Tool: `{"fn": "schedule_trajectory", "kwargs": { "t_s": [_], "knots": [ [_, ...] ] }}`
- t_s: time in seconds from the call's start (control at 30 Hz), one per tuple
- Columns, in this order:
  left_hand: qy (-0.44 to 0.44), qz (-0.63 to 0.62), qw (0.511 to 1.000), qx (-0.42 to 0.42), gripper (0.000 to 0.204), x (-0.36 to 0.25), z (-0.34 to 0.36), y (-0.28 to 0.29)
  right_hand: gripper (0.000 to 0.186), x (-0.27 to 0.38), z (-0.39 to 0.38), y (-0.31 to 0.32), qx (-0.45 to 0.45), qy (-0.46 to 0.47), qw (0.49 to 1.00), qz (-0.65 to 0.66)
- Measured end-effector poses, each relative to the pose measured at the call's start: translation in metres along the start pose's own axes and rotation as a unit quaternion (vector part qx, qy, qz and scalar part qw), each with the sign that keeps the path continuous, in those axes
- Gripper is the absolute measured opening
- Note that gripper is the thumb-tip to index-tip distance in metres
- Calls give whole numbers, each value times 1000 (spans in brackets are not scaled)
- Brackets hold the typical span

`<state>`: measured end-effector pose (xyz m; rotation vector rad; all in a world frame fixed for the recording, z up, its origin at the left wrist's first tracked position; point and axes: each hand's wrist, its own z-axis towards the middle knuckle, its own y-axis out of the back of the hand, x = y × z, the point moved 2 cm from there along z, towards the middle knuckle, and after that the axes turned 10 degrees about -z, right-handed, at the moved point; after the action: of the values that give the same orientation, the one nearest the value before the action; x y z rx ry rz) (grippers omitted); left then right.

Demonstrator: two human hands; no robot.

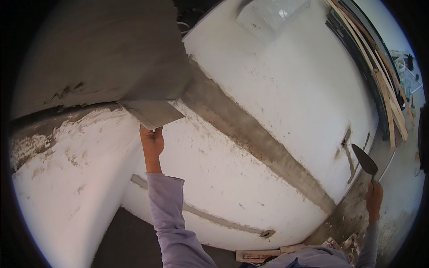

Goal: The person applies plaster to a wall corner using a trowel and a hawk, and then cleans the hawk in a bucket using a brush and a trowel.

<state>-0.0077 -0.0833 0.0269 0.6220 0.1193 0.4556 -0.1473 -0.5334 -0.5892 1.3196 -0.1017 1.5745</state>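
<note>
My left hand (153,142) is raised and closed around the underside of a flat rectangular plastering trowel (154,114). The trowel's far edge lies against the grey plastered surface (116,49), right where it meets the white wall (205,152). Its handle is hidden behind the blade and my fingers. Lower and far to the right, my right hand (374,196) grips a pointing trowel (364,160) by the handle, its dark leaf-shaped blade pointing up and away from the walls' corner. Whether mortar lies on either blade, I cannot tell.
A grey mortar band (263,134) runs down the wall corner. Long wooden boards (389,89) lean at the right. A clear plastic sheet (275,15) hangs at the top. Wall boxes (267,233) sit in patched channels. Planks (257,255) and debris lie below.
</note>
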Motion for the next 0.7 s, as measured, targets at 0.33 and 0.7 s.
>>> {"fn": "schedule_trajectory", "kwargs": {
  "t_s": [0.33,0.7],
  "knots": [
    [10,-25,1000,12,21,-9,-2,10,22,-77,-58,9,61,-74,994,-52],
    [25,-82,996,0,21,-52,0,-3,20,-56,-44,2,115,-77,990,-23]
  ]
}}
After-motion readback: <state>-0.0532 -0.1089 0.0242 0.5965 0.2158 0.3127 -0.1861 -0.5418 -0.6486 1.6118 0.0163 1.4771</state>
